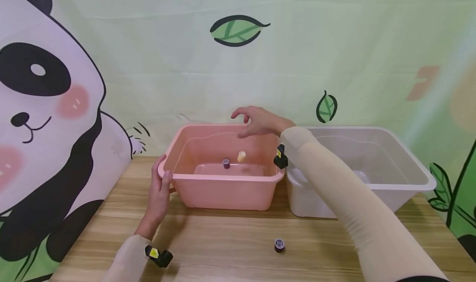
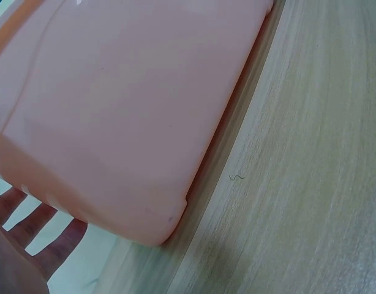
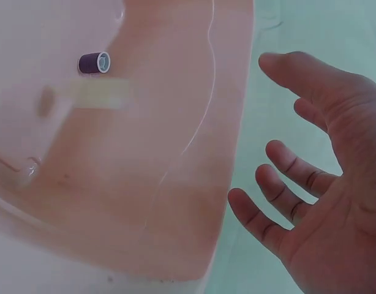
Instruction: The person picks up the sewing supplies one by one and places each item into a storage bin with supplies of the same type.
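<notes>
My left hand [image 1: 159, 197] holds the left front corner of a pink plastic tub [image 1: 223, 193], its thumb near the rim and its fingers [image 2: 59, 248] along the outer side. Over the tub's back right rim, my right hand [image 1: 260, 121] has its fingers spread and loosely bent, holding nothing. Below it, a pale yellow spool [image 1: 241, 156] is in mid-air inside the tub, blurred, with its shadow on the wall in the right wrist view. A dark purple thread spool [image 3: 94, 62] lies on the tub floor.
Another dark spool [image 1: 279, 245] stands on the wooden table [image 1: 223, 249] in front of the tubs. To the right is a whitish-grey tub [image 1: 401, 188], partly covered by my right forearm. A printed panda cloth [image 1: 167, 67] hangs right behind the tubs.
</notes>
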`<control>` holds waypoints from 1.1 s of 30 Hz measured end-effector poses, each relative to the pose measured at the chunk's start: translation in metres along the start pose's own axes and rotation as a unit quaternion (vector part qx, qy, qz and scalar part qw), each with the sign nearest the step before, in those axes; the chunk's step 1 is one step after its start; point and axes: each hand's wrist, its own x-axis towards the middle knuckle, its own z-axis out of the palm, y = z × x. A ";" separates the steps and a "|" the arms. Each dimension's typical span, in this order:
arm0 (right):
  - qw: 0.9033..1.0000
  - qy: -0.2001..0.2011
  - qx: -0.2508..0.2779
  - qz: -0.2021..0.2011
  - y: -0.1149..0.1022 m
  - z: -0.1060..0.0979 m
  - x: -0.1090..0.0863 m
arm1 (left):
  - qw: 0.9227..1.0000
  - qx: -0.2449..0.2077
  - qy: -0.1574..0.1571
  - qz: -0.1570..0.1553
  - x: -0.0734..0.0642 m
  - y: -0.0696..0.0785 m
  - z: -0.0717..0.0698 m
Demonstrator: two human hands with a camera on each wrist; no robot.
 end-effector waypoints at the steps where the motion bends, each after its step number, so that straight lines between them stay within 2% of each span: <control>1: 1.000 -0.002 0.002 0.000 0.000 0.000 0.000 | 1.000 0.000 0.000 0.000 0.000 0.000 0.000; 18: 1.000 -0.017 0.015 0.017 0.000 0.000 -0.004 | 1.000 0.003 0.000 0.000 0.002 0.003 0.001; 33: 1.000 -0.014 -0.012 -0.009 -0.003 -0.009 -0.015 | 1.000 0.002 0.001 0.000 0.001 0.002 0.001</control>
